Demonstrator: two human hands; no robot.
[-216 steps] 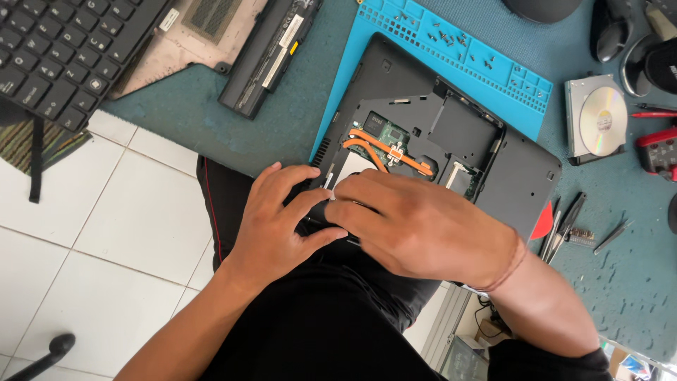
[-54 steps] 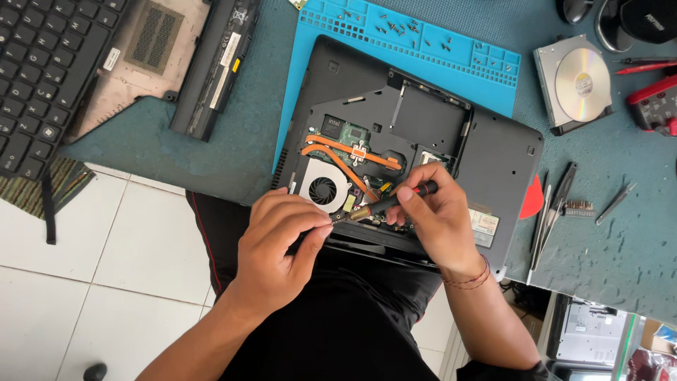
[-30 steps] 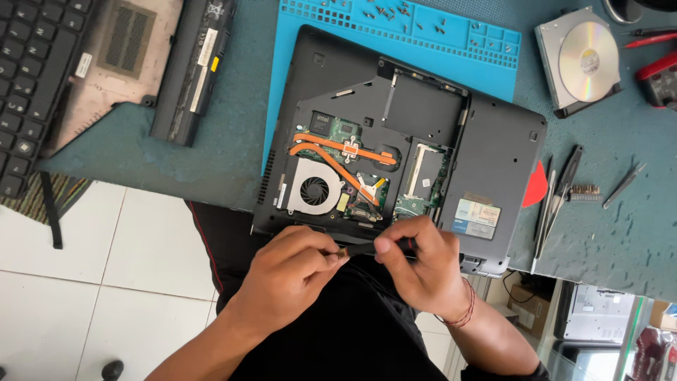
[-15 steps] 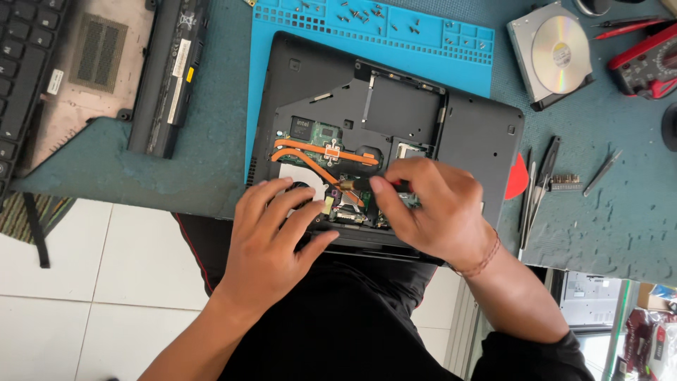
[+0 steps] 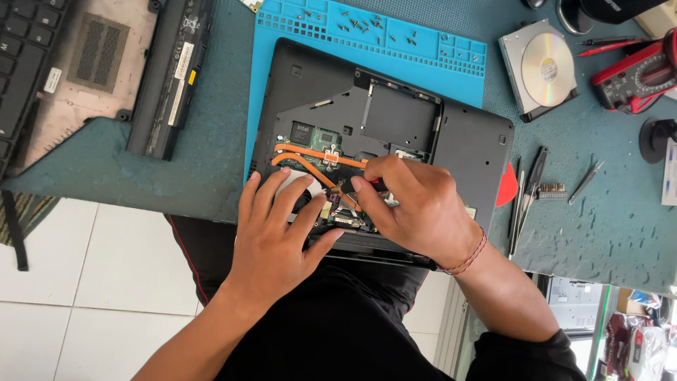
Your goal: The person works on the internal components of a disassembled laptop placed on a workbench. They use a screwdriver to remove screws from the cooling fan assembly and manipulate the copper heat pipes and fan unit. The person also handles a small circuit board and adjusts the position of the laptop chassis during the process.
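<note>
An opened black laptop base (image 5: pixel 465 141) lies upside down, partly on a blue work mat (image 5: pixel 395 39), with copper heat pipes (image 5: pixel 317 154) and a circuit board exposed. My left hand (image 5: pixel 278 233) rests flat with spread fingers over the cooling fan area at the laptop's near left. My right hand (image 5: pixel 412 208) is closed around a small dark tool, seemingly a screwdriver (image 5: pixel 363 185), whose tip meets the board beside the heat pipes. Most of the tool is hidden by my fingers.
Several loose screws lie on the blue mat. A long black battery (image 5: pixel 173 74), a laptop panel (image 5: pixel 92 70) and a keyboard (image 5: pixel 25 63) sit at the left. An optical drive with disc (image 5: pixel 543 67), a red multimeter (image 5: pixel 635 70), tweezers (image 5: pixel 585 182) and pry tools (image 5: pixel 525 197) lie at the right.
Both hands rose from the laptop's near edge onto the open bay. My left hand spread flat over the fan and my right hand brought the tool onto the board.
</note>
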